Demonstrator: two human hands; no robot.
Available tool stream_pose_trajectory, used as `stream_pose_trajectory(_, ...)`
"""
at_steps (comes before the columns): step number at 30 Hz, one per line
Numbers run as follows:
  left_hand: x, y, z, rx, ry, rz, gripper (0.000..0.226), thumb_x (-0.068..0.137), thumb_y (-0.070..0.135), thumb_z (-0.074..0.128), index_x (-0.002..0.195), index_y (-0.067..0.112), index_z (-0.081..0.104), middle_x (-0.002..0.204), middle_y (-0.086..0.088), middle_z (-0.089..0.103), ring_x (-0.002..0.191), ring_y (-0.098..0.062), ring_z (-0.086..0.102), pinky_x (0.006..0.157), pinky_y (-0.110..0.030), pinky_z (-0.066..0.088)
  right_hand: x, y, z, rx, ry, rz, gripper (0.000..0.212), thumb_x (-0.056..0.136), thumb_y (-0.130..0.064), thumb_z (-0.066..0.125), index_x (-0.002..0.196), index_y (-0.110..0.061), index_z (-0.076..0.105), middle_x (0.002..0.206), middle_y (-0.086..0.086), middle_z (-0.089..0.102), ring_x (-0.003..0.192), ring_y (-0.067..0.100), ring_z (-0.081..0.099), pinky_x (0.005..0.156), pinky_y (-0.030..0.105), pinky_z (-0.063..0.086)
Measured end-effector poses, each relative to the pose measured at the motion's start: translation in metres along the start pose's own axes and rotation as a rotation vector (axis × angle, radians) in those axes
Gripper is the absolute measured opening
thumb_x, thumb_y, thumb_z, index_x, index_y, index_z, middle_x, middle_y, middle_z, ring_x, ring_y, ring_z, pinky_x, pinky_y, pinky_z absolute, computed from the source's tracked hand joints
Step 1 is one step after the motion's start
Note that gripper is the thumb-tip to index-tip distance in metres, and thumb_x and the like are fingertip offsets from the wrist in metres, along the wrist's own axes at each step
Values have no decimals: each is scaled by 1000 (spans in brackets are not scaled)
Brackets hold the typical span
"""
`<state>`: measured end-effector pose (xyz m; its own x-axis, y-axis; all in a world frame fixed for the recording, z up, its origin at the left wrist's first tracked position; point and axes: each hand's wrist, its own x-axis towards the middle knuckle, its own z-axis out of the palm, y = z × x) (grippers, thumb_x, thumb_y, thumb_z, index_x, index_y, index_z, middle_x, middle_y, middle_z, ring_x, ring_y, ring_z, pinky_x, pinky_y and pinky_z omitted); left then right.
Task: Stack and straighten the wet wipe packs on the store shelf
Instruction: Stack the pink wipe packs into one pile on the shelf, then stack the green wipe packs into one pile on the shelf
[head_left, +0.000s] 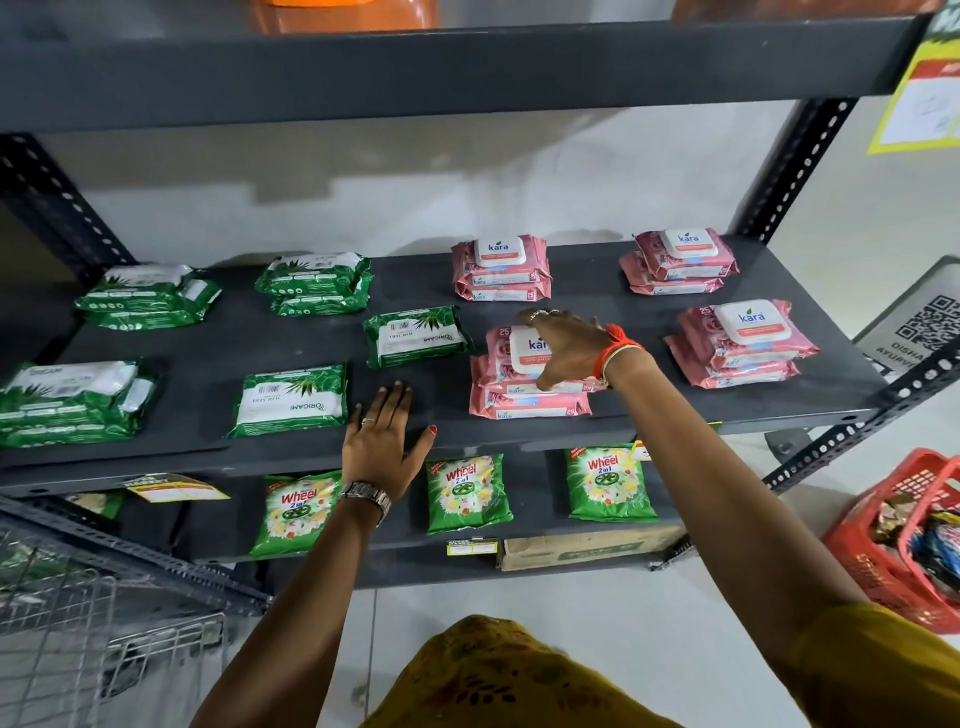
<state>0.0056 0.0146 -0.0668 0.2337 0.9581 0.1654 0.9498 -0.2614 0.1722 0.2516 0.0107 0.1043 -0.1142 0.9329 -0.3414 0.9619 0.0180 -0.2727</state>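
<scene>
Pink wet wipe packs lie in several stacks on the right half of the dark shelf (208, 343). My right hand (563, 351) rests on the top of the front-middle pink stack (511, 387), fingers spread over its white lid. Other pink stacks sit at the back (501, 267), back right (680, 260) and front right (743, 343). Green wipe packs lie on the left: a single one (415, 335), another single one (288, 400), and stacks at the back (317, 283), back left (148, 296) and front left (72, 402). My left hand (387, 441) lies flat and open on the shelf's front edge.
Green detergent pouches (465, 491) stand on the lower shelf beside a cardboard box (587, 548). A red basket (904, 535) sits on the floor at the right. A wire rack (78, 597) is at lower left. The upper shelf (467, 67) overhangs.
</scene>
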Motion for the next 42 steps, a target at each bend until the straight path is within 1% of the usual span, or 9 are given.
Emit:
stream_pose_trajectory(5,1,-1,0,10,8,3,74,81,58,22,138,13,35,147,-5,36,137,-20,30,112,-45,23,11,12,7,-60,-9,-44,45,84,-17,65,121,-9,41,145,12,44,129,35,44,114,47,26)
stream_pose_trajectory(9,2,1,1,5,-17,1,75,80,58,19,140,13,30,149,-5,33,139,-19,25,114,-46,17,20,16,10,-51,15,-132,87,75,-25,74,146,-14,24,153,11,33,140,34,31,116,60,14)
stream_pose_trajectory(12,2,4,-6,33,2,43,75,83,59,12,142,15,25,151,-3,29,141,-18,19,116,-42,4,28,17,10,20,79,-200,95,75,-34,74,149,-14,17,156,11,27,143,32,25,116,62,17)
stream_pose_trajectory(16,-8,-6,-36,-41,162,-93,61,89,47,20,141,17,28,151,0,26,141,-17,15,115,-41,3,44,-5,15,71,183,-286,80,76,-37,72,139,-5,36,142,18,46,130,36,43,110,52,36)
stream_pose_trajectory(21,-29,-79,-55,-24,230,-278,68,85,50,23,139,10,32,150,-9,29,140,-25,21,115,-48,9,61,-59,42,118,189,-321,78,75,-53,65,139,-15,41,138,12,53,127,32,48,108,54,36)
stream_pose_trajectory(25,-36,-131,-59,-44,197,-364,73,83,52,20,140,9,31,150,-9,28,141,-26,18,115,-48,11,83,-107,60,65,126,-376,79,77,-43,70,143,-17,36,143,14,48,133,31,42,112,46,35)
stream_pose_trajectory(34,-44,-213,-48,-46,42,-261,81,79,59,23,138,5,34,144,-15,38,136,-28,31,113,-45,22,129,-217,95,-214,-81,-412,91,73,-34,76,147,-12,28,155,13,30,142,29,29,115,37,29)
stream_pose_trajectory(37,-49,-220,-44,-24,55,-220,79,83,60,18,139,6,32,146,-12,37,136,-27,31,113,-45,22,132,-229,104,-194,-44,-355,86,71,-29,77,145,-16,34,149,12,38,137,29,37,110,37,37)
stream_pose_trajectory(42,-49,-223,-39,-49,90,-224,72,84,53,25,138,5,34,144,-12,39,135,-30,34,112,-49,23,129,-239,111,-232,136,-123,80,63,-61,70,129,-20,51,133,11,55,122,32,52,105,46,41)
